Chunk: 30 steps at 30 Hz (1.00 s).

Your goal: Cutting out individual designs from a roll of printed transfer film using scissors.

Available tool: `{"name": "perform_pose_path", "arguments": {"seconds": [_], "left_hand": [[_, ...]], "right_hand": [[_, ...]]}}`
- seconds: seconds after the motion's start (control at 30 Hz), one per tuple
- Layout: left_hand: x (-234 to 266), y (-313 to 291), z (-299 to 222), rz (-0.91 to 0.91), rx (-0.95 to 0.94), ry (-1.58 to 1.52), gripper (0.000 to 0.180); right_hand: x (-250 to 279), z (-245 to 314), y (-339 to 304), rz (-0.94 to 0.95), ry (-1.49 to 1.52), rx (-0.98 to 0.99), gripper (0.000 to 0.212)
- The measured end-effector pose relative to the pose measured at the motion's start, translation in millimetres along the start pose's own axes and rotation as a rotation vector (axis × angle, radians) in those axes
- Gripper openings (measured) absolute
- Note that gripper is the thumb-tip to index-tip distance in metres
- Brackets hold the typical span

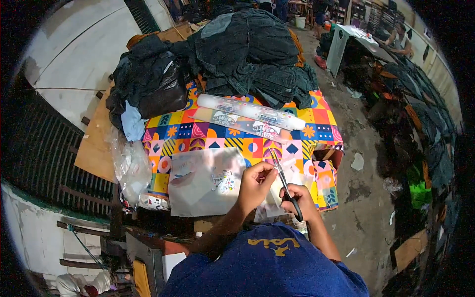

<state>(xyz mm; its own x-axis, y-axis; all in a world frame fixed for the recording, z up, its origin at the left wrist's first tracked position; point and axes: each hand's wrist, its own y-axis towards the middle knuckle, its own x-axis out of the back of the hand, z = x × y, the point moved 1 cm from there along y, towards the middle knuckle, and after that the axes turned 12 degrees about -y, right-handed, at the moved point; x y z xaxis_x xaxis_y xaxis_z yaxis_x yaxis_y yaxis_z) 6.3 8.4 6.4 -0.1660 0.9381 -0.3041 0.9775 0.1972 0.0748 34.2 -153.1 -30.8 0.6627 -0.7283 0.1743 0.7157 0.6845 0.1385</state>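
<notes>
My right hand [301, 198] is closed around the black handle of a pair of scissors [282, 178], whose metal blades point up and away from me. Close by on the left, my left hand [256, 184] pinches thumb and fingertips together beside the blades; whatever is between them is too small to make out. Under and beside my left forearm lies a whitish sheet [198, 173] with a small colourful print. Pale, partly see-through pieces [295, 173] lie beneath the scissors. Farther back, a roll of clear printed film [251, 111] lies slantwise, its loose end partly unrolled.
A brightly patterned cloth [185, 131] covers the table. Dark garments [247, 49] are heaped along its far side, next to a black plastic bag [166, 94]. Crumpled clear plastic [131, 168] hangs at the left edge. More clothing [430, 123] is piled at right, where a person [400, 42] sits.
</notes>
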Motion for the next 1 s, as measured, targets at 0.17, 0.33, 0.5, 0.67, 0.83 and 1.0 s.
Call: {"name": "perform_pose_path", "arguments": {"seconds": [0.17,0.33,0.5,0.67,0.83,1.0], "left_hand": [[3,6,5,-0.061,0.027,-0.049,0.008],[12,13,4,0.006,0.032,0.041,0.007],[16,15,-1,0.063,0.047,0.063,0.007],[19,16,-5,0.114,0.050,0.113,0.007],[21,19,-9,0.182,0.080,0.134,0.009],[22,17,-9,0.184,0.085,0.160,0.009]], "right_hand": [[3,-8,3,0.019,0.053,-0.063,0.026],[5,-10,9,0.045,0.068,-0.040,0.027],[3,-11,6,0.054,0.058,-0.095,0.027],[3,-13,6,0.081,0.070,-0.043,0.027],[-1,-19,2,0.081,0.102,-0.047,0.028],[-5,-17,2,0.085,0.226,-0.109,0.030]]}}
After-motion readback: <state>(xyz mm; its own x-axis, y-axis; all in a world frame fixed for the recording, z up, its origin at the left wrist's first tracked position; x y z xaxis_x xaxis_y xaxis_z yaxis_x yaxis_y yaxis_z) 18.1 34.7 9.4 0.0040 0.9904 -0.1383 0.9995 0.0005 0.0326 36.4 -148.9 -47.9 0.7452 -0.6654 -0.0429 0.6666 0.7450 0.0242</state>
